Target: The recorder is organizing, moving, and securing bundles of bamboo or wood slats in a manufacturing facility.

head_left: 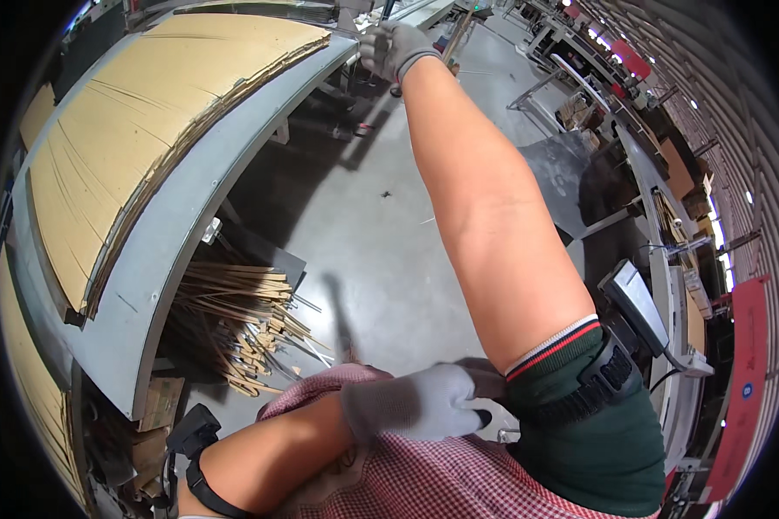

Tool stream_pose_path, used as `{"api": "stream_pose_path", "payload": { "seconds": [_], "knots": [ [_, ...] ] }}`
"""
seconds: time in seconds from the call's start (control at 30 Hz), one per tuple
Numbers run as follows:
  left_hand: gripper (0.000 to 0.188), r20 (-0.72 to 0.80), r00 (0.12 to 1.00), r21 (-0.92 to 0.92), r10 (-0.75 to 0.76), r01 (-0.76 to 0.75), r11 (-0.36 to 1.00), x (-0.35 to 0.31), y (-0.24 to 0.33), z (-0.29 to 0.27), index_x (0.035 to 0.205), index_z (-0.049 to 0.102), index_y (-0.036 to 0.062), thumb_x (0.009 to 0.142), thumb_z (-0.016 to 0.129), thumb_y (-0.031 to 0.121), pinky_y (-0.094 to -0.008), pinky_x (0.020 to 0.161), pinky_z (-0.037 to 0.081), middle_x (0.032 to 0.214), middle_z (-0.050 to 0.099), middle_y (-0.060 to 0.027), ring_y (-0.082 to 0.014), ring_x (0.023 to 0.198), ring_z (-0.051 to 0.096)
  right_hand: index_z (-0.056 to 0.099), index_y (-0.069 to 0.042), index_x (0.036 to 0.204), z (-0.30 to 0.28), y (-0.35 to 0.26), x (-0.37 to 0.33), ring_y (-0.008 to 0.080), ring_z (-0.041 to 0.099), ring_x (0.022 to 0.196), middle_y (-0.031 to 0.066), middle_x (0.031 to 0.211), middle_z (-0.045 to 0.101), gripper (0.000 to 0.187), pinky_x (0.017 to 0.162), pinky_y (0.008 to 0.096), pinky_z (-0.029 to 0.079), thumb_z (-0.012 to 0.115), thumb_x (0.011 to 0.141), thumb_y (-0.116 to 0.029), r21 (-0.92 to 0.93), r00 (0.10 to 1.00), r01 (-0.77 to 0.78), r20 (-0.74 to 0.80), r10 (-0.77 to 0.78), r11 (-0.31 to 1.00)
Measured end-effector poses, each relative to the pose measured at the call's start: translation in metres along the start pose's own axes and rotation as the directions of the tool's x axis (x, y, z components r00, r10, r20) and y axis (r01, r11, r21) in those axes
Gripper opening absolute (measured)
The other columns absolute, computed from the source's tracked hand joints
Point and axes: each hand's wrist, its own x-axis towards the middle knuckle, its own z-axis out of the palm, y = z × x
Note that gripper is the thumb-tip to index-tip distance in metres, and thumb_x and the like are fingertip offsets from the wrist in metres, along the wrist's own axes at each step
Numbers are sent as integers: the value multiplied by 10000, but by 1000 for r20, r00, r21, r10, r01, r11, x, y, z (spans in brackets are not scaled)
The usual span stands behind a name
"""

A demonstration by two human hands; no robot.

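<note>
My right arm reaches far forward, and my right hand (pixel 395 50), in a grey glove, is at the top of the view by the far corner of a worktable (pixel 169 285). Its fingers are curled; a thin dark rod (pixel 388 9) rises just above them, and what they grip is too small to make out. Near my waist, my left hand (pixel 420 402) wears a grey glove with a dark fingertip. Its thumb and fingers stand apart with nothing visible between them; some fingers are shaded beside my right sleeve. Tan sheets (pixel 173 95) lie stacked on the worktable.
Under the worktable's edge, a bundle of thin tan strips (pixel 255 316) juts out over the grey floor (pixel 381 259). A cardboard box (pixel 160 402) stands below the near corner. Along the right run benches with a grey device (pixel 636 298) and a red banner (pixel 744 389).
</note>
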Motion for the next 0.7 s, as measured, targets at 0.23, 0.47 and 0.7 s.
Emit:
{"api": "stream_pose_path", "payload": {
  "seconds": [0.23, 0.47, 0.7],
  "knots": [
    [361, -330, 936, -697, -125, -153, 700, -22, -73, -13, 1183, 551, -28, 864, 553, 141, -296, 824, 489, 1053, 629, -123, -179, 972, 591, 445, -93, 760, 83, 1, -36, 120, 420, 491, -18, 561, 402, 135, 429, 255, 324, 495, 871, -150, 138, 924, 320, 174, -341, 937],
    [134, -887, 238, 400, 395, -31, 916, -123, -141, -103, 881, 648, 54, 844, 530, 105, -318, 774, 488, 841, 632, -87, -233, 879, 612, 640, -36, 978, 201, 147, -246, 148, 609, 709, 74, 855, 643, 189, 614, 264, 473, 627, 808, -118, -582, 679, 718, 707, -198, 381],
    [289, -894, -447, -72, -16, 107, 992, -216, -54, -150, 1027, 621, -16, 796, 594, 157, -267, 670, 475, 871, 628, -90, -132, 750, 571, 649, -27, 967, 271, 229, -332, 250, 558, 697, 100, 849, 542, 352, 630, 342, 449, 747, 631, -51, -407, 491, 815, 863, -118, 412]
  ]
}}
